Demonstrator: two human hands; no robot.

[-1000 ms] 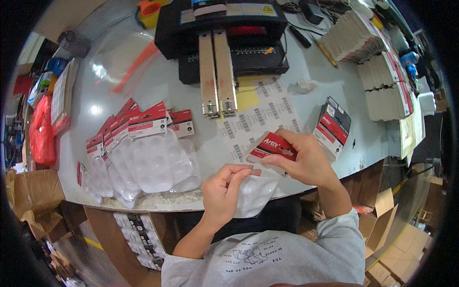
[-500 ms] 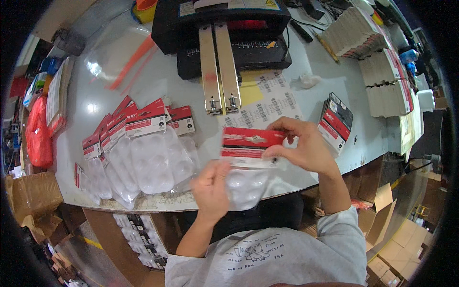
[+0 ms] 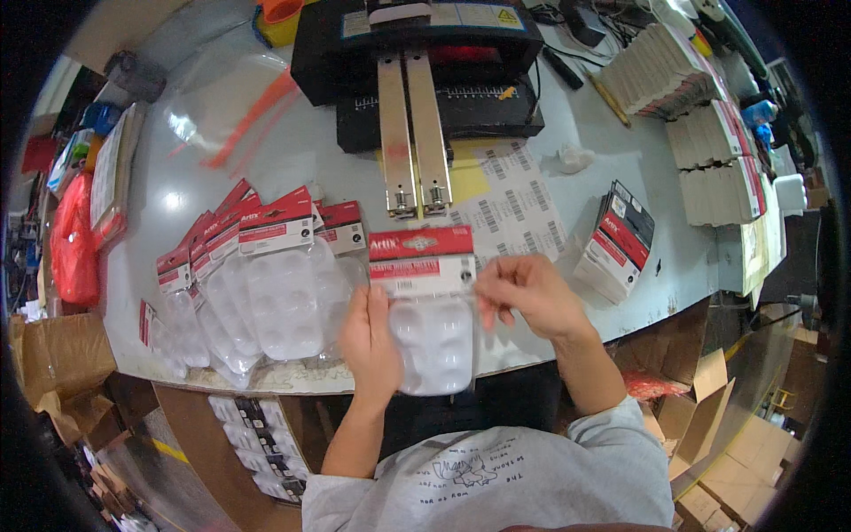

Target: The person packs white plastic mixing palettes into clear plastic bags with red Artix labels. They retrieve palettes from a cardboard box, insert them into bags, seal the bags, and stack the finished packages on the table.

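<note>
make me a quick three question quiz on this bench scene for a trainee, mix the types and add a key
1. Multiple choice: what colour is the top band of the header card on the pack in the left hand's grip?
a) green
b) red
c) blue

2. True or false: the pile of packs with white trays lies to the left of the left hand.

3. Fill in the blank: the white sheet on the bench, beyond the pack, is printed with many ____.

Key: 1 b; 2 true; 3 barcodes
</note>
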